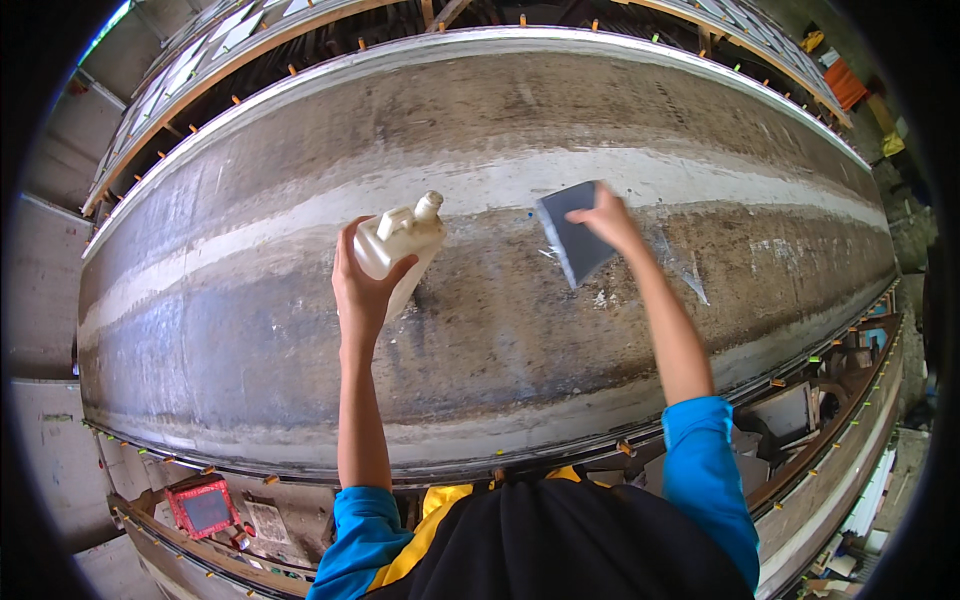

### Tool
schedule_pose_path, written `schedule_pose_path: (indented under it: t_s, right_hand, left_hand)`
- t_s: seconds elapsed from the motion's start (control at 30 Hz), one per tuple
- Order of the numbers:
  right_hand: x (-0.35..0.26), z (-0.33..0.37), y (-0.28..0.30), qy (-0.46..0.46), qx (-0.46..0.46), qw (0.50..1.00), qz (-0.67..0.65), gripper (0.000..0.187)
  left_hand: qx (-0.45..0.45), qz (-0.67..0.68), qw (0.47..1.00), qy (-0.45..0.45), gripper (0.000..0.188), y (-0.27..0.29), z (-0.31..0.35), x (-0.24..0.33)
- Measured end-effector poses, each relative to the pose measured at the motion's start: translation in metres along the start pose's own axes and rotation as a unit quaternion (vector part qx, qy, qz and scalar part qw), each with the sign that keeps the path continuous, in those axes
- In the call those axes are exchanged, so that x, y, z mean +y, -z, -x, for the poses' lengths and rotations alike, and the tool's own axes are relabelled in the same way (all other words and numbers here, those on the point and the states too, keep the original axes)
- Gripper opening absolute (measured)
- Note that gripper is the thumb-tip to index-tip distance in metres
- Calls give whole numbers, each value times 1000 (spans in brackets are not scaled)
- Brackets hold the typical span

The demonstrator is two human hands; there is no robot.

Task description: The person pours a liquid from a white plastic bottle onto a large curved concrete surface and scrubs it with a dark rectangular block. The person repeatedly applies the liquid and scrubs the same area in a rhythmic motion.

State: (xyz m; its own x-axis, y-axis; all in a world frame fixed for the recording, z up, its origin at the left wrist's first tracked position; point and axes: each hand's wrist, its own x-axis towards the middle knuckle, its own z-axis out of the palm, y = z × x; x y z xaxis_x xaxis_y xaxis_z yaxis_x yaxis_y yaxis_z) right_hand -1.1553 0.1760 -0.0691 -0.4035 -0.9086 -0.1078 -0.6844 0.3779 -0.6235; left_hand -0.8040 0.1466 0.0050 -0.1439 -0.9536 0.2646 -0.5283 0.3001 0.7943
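My left hand (362, 285) is wrapped round a white plastic jug (412, 240) with a moulded handle and a short capped neck. The jug is tilted, its neck pointing away and to the right, over the middle of a long stained table (480, 330). To the right, my right hand (608, 222) grips a flat dark grey rectangular slab (572, 240) by its right side, thumb across the top face. A pale edge runs along the slab's left side. Whether it touches the table I cannot tell.
A thin clear plastic scrap (690, 275) lies right of the slab. Pegs line the table's long edges. Beyond the far edge stands a wooden rack (235, 70) with panels. Below the near edge are a red-framed screen (205, 508) and a lower bench (800, 530) with clutter.
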Motion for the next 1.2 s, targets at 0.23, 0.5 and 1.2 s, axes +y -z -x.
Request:
schedule_pose_path:
  t_s: [0.23,0.5,1.2]
  right_hand:
    - [11,17,-30,-60,-14,997,-35,74]
    - [66,36,70,-177,9,980,90,86]
    - [149,28,94,2,77,944,322,31]
  left_hand:
    - [-10,27,1000,10,70,-12,-1,11]
    - [-11,21,1000,12,70,-21,9,13]
    - [47,11,998,47,71,-80,84,89]
